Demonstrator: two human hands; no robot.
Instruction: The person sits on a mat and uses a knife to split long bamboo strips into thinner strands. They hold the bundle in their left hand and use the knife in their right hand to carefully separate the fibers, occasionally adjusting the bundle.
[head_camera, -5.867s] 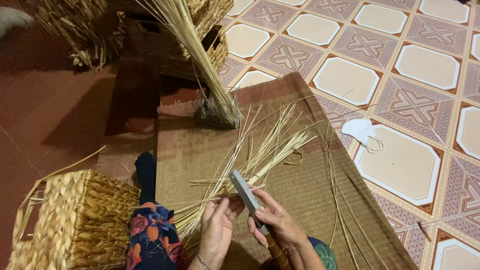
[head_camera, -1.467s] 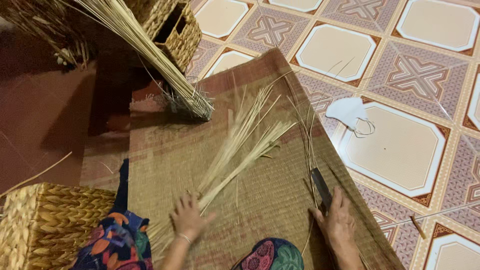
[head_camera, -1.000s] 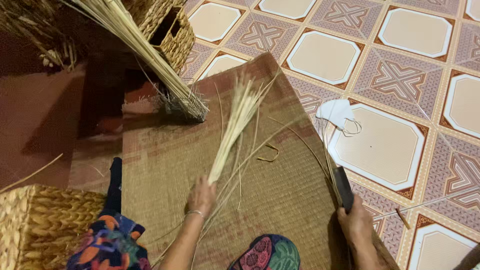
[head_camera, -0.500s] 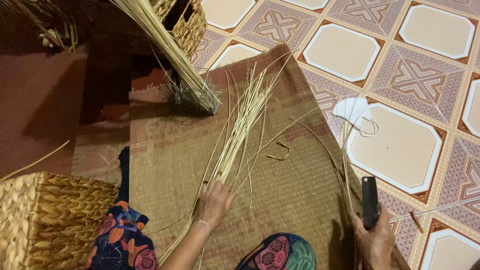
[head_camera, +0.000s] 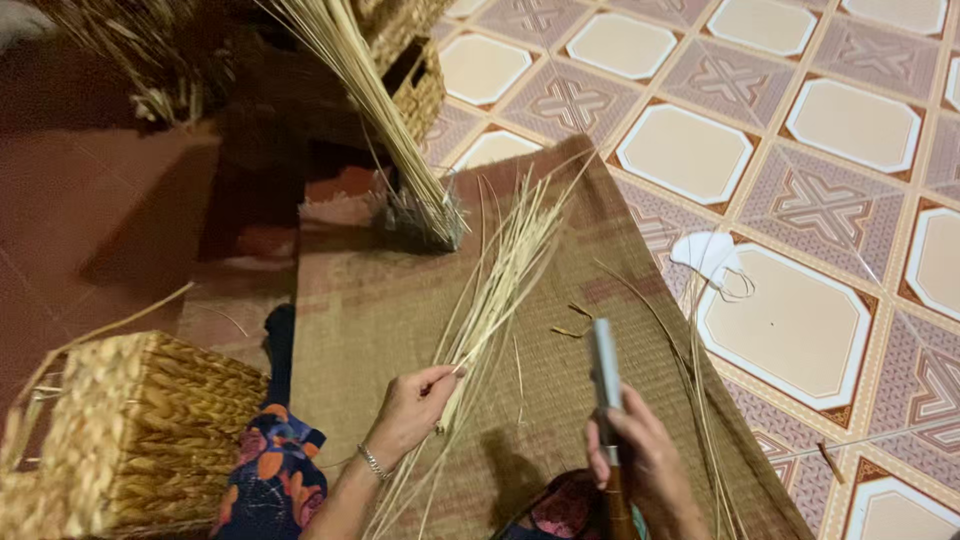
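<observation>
We see the left hand (head_camera: 412, 408) clenched around a bundle of pale dry straw stalks (head_camera: 500, 280) fanning up over the brown woven floor mat (head_camera: 380, 300). The right hand (head_camera: 640, 465) grips a flat grey metal blade (head_camera: 604, 365), held upright. Patterned tiles (head_camera: 820, 200) lie to the right, and a woven straw basket (head_camera: 140, 430) sits left.
</observation>
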